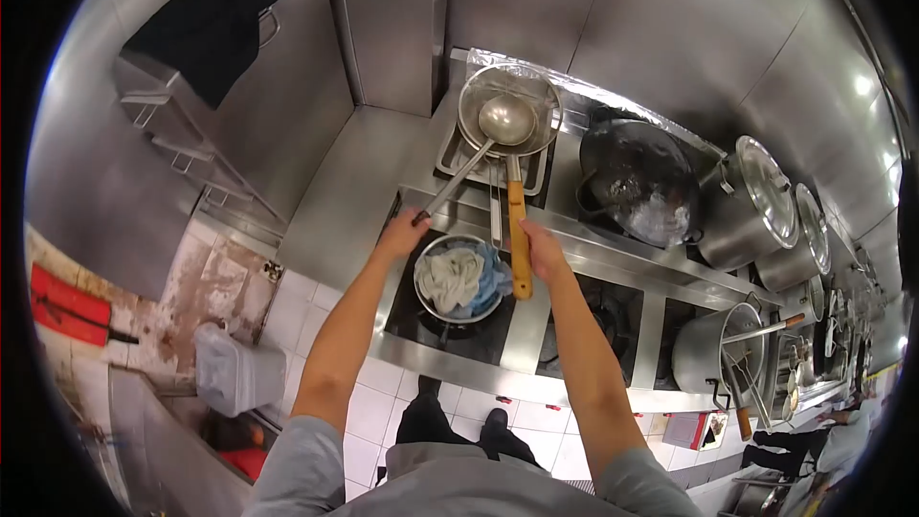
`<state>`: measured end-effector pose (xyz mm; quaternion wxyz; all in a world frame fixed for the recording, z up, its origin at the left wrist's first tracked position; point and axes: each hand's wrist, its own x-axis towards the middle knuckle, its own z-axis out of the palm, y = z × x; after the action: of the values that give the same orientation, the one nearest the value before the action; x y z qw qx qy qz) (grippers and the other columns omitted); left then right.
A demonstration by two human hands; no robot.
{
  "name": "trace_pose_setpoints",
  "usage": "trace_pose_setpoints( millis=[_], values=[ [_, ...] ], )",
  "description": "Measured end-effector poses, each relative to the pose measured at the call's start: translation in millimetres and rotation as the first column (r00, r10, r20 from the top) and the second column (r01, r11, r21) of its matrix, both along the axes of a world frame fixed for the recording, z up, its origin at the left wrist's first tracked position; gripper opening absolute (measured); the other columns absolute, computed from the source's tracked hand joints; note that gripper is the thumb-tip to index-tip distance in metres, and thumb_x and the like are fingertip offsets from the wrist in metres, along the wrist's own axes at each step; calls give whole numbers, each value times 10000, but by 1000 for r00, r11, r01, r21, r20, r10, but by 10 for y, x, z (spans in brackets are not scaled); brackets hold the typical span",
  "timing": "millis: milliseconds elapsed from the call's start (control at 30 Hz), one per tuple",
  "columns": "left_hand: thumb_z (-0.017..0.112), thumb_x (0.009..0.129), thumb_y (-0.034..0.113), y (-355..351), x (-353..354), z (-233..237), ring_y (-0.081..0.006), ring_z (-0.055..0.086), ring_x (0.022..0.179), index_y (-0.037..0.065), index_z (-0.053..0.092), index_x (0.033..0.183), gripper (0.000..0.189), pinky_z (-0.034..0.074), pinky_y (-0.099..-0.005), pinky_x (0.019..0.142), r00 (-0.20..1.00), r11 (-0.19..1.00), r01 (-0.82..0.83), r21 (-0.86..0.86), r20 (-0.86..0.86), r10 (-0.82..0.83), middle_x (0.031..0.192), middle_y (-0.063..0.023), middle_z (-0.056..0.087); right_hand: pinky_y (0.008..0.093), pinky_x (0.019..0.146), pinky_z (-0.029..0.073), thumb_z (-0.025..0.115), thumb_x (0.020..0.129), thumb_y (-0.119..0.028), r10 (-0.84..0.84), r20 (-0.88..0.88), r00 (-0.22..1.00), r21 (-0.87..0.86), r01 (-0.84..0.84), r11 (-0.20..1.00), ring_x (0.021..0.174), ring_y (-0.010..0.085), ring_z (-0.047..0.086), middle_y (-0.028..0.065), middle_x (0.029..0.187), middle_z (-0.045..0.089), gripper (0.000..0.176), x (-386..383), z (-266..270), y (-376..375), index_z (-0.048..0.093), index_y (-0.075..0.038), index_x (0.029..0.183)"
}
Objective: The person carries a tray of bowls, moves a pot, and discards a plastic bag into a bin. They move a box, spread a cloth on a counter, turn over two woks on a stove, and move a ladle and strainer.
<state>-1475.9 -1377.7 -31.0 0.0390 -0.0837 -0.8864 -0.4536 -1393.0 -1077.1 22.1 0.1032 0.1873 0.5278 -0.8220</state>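
Note:
My left hand (404, 233) grips the end of a long steel ladle (505, 119), whose bowl rests inside a round wire strainer (510, 107) at the back of the stove. My right hand (543, 249) lies against the strainer's wooden handle (518, 237), fingers curled at it. Between my hands sits a small steel bowl (458, 280) holding crumpled white and blue cloths. The strainer lies over a rectangular steel tray (448, 158).
A black wok (637, 179) sits right of the strainer, then lidded stock pots (756, 203). An open pot (713, 349) with utensils stands at the front right. A steel cabinet with a dark cloth (225, 14) is at the left. A white tub (236, 370) is on the floor.

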Motion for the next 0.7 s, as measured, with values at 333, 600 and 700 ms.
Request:
trace_pose_setpoints(
  millis=[333, 600, 700],
  values=[
    [519, 923, 292, 796, -109, 907, -265, 617, 743, -18, 628, 972, 332, 482, -340, 696, 858, 867, 493, 72, 121, -498, 821, -136, 629, 390, 633, 540, 622, 886, -307, 160, 61, 985, -158, -148, 976, 731, 201, 619, 78, 829, 607, 293, -623, 459, -628, 562, -40, 992],
    [657, 835, 320, 657, -1163, 489, -145, 570, 592, 52, 651, 874, 271, 475, -281, 576, 719, 760, -165, 628, 604, -344, 744, -60, 599, 414, 776, 555, 637, 817, -77, 57, 128, 990, -451, 7, 892, 905, 258, 639, 170, 1020, 623, 297, -618, 557, -674, 533, 13, 1080],
    [677, 827, 329, 1033, -1581, 21, -141, 548, 539, 58, 618, 881, 282, 482, -270, 544, 598, 601, -440, 667, 717, -359, 698, -42, 581, 429, 835, 536, 633, 815, -69, 21, 86, 996, -516, 26, 856, 991, 278, 618, 215, 1092, 600, 419, -627, 513, -805, 479, 33, 1191]
  ],
)
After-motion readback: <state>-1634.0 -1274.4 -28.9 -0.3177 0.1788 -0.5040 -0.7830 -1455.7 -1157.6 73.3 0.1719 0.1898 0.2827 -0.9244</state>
